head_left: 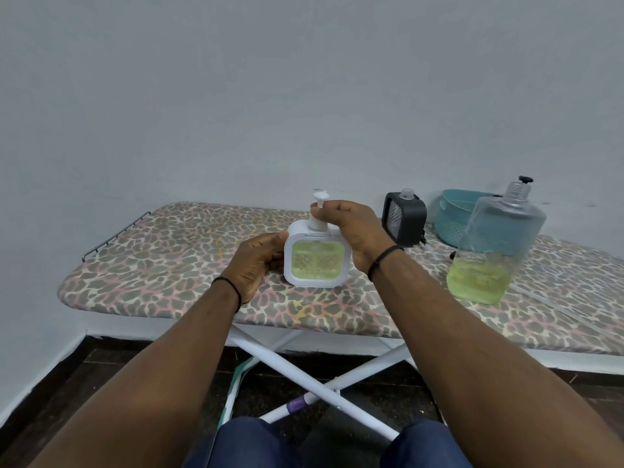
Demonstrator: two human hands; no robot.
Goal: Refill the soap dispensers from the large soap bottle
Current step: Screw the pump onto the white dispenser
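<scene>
- White soap dispenser (315, 261) stands upright on the ironing board (162, 265), near the board's middle; its clear front window shows yellow-green liquid almost to the top.
- Left hand (258, 265) at 9 o'clock of the dispenser, fingers curled round its left edge, holding it steady.
- Right hand (351, 231) comes over the top from 2 o'clock; thumb and fingertips pinch the white pump (319, 212), which sits in the dispenser's neck.
- Each wrist wears a thin black band.
- Black dispenser (403, 219) at 2 o'clock of the white one, toward the wall, tilted, its threaded clear neck open with no pump fitted; textured clear panel on its face.
- Large soap bottle (496, 248) at 3 o'clock, well apart from the white dispenser, upright, cap off; yellow-green soap fills only its lower part.
- Teal basket (454, 217) behind the large bottle against the wall, partly hidden by it.
- Small black knob-shaped piece (525, 179) shows just past the bottle's neck; cannot tell what it belongs to.
- No brand, label or writing readable on any container.
- Board cover is a grey-and-pink spotted print; white crossed legs (304, 376) below, dark floor, pale wall.
</scene>
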